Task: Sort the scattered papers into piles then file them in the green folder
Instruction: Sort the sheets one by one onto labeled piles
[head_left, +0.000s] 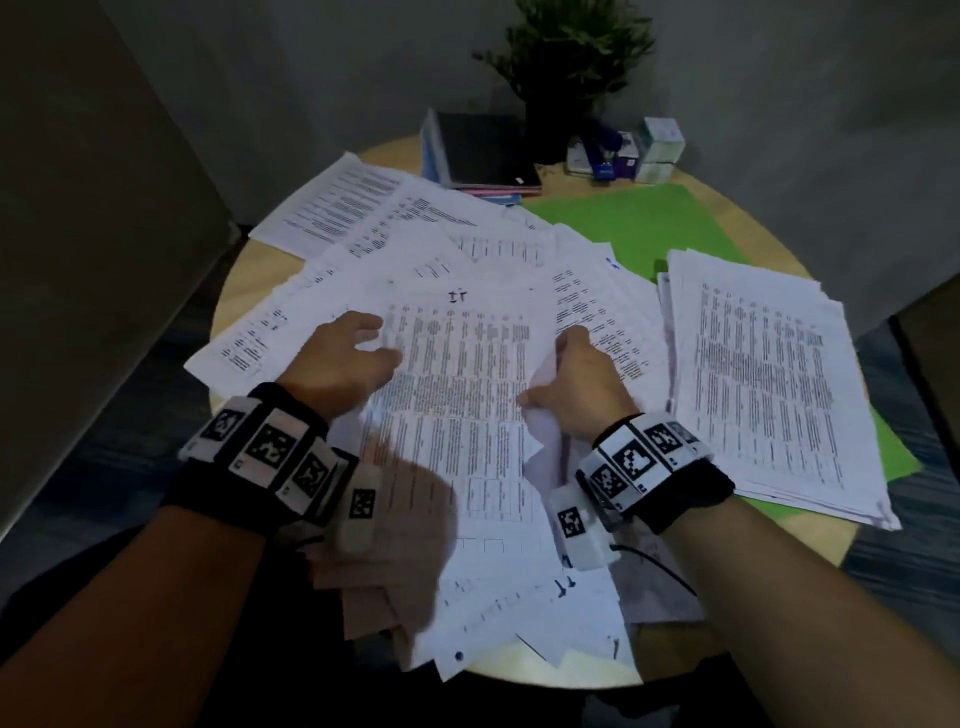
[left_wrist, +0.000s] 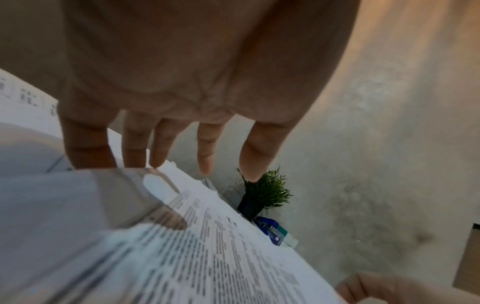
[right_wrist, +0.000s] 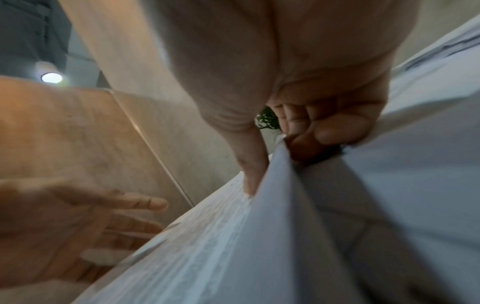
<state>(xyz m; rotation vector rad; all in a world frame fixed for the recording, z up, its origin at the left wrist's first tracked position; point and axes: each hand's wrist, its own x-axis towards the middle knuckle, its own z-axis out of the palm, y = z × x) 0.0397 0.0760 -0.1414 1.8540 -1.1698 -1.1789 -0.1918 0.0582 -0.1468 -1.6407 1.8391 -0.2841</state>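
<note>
Printed white papers (head_left: 395, 270) lie scattered over the round wooden table (head_left: 810, 545). A sheet marked "11" (head_left: 462, 384) is lifted in the middle. My right hand (head_left: 566, 379) pinches its right edge, thumb on top and fingers curled beneath, as the right wrist view shows (right_wrist: 319, 139). My left hand (head_left: 358, 348) hovers at the sheet's left edge with its fingers straight and spread (left_wrist: 182, 156), holding nothing. A sorted pile of sheets (head_left: 769, 384) rests on the open green folder (head_left: 644, 223) at the right.
At the back stand a potted plant (head_left: 566, 67), a stack of dark notebooks (head_left: 483, 153), a blue stapler (head_left: 605, 150) and small boxes (head_left: 660, 148). More loose sheets (head_left: 519, 613) overhang the table's near edge. Grey walls close in behind.
</note>
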